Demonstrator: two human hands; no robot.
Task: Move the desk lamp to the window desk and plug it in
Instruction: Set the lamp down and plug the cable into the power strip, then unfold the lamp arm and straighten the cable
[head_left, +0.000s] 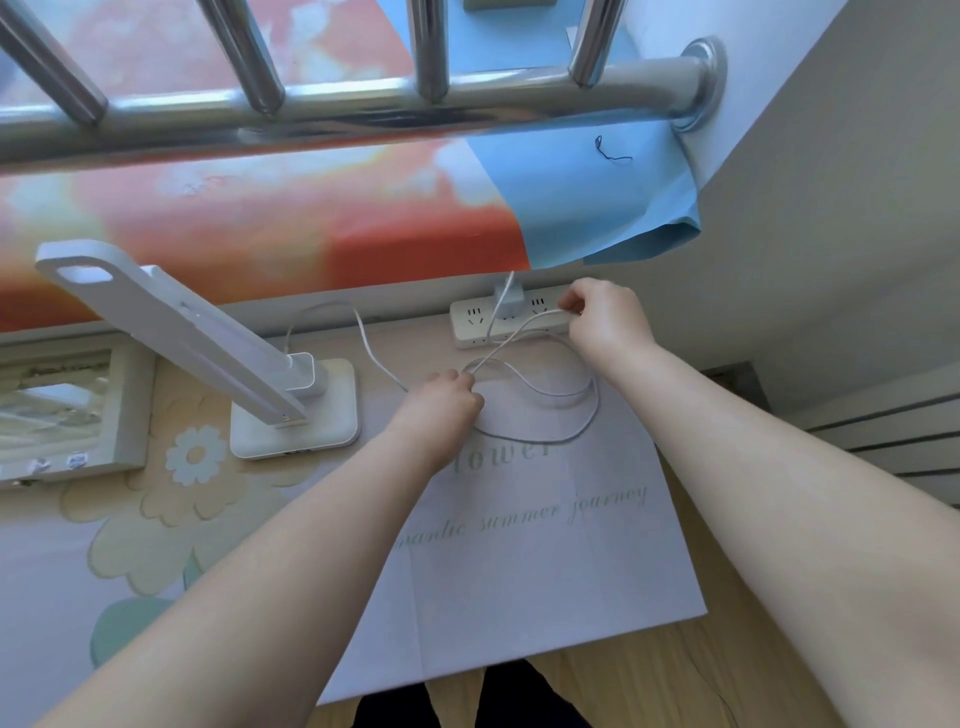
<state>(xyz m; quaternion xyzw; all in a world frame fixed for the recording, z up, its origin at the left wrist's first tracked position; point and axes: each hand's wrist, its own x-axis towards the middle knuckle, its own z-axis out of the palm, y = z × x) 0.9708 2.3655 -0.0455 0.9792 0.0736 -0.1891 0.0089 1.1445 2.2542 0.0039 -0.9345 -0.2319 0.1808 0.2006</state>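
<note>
On the tabletop (519, 571) below the window, the white desk lamp (249, 374) stands at left of centre, its square base flat on a flower-printed cover and its folded arm leaning up and to the left, the flat head ending near the window ledge. Just left of the lamp lies a framed picture (67, 410), partly cut off by the edge of the view.

Along the far edge of the tabletop, against the wall under the sill, rests a white power strip (498, 325). A white plug adapter (506, 299) sits in one of its sockets. From the back of the lamp base a thin white cord (363, 332) arches up, drops across the cover and runs to the middle of the tabletop, where it forms a loose loop (561, 415) lying in front of the strip.

The left hand (441, 402) is clenched around the cord right where the loop crosses itself, knuckles up. The right hand (605, 317) is beside the right end of the power strip, its thumb and forefinger pinching a strand of the same cord that rises from the loop. Both forearms reach in from the lower corners.

Above the strip, a blue and orange sheet (597, 218) hangs over the sill behind shiny metal window bars (363, 104). At the bottom edge, wood flooring shows beyond the tabletop.
</note>
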